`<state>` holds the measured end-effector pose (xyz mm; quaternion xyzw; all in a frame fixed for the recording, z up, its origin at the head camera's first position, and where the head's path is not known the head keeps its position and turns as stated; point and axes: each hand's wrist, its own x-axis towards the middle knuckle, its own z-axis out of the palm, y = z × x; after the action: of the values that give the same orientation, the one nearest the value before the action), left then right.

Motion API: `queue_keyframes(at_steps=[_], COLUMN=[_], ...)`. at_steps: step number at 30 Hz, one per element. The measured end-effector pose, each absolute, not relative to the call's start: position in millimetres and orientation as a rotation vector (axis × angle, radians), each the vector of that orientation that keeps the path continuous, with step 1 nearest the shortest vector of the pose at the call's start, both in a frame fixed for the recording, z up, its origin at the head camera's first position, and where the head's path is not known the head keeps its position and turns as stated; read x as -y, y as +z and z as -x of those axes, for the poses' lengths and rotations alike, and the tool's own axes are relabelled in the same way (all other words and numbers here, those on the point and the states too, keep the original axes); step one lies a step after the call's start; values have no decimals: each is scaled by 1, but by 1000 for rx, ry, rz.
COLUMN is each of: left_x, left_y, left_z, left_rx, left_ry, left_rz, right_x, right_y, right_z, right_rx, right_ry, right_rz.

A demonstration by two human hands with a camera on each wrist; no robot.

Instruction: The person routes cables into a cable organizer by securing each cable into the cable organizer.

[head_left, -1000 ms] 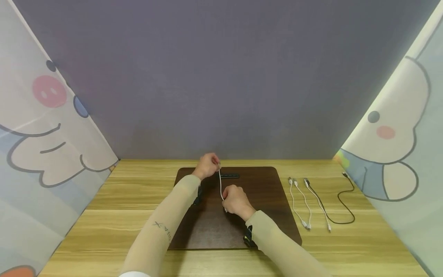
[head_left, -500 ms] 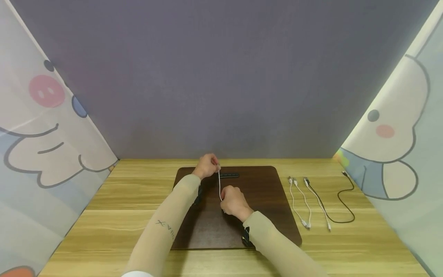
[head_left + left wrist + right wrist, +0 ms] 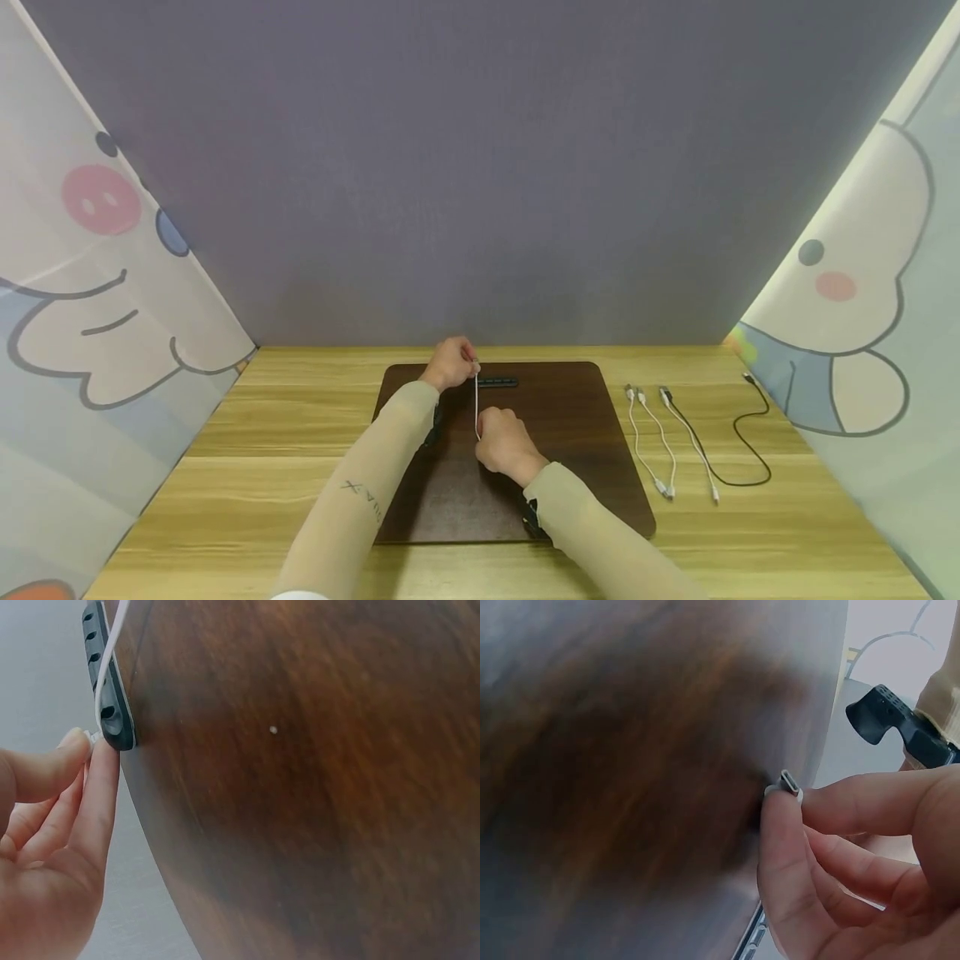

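A white charging cable [image 3: 476, 404] stretches nearly straight between both hands over a dark brown board [image 3: 570, 450]. At its far end my left hand [image 3: 448, 364] pinches the cable, beside the left end of a black slotted cable clip strip [image 3: 501, 382]. In the left wrist view the white cable [image 3: 111, 656] runs along the clip strip [image 3: 107, 712], overlapping its slots. My right hand [image 3: 504, 443], nearer to me, pinches the other end. A flat metal connector [image 3: 788, 782] sticks up between its thumb and forefinger in the right wrist view.
Right of the board, several white cables [image 3: 663, 433] and a black cable [image 3: 765, 467] lie on the wooden table [image 3: 247, 467]. A grey panel [image 3: 480, 183] rises behind the table, with cartoon-printed sheets at both sides.
My right hand has shifted slightly left and toward me, and the cable between the hands has gone from slightly curved to straighter. My left hand stays near the strip's left end.
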<state>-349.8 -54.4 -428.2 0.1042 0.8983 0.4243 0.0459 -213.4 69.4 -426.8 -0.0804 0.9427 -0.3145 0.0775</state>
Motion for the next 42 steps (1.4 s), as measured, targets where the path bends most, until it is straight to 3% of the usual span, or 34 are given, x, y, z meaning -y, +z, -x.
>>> queue_keyframes(at_steps=[42], left_x=[52], left_y=[-428], left_z=[348], left_rx=[-2812], left_ry=[1046], left_rz=[-327], right_x=[-53], right_y=[-422], right_z=[204], right_rx=[-2896], right_ry=[-723], right_rz=[359])
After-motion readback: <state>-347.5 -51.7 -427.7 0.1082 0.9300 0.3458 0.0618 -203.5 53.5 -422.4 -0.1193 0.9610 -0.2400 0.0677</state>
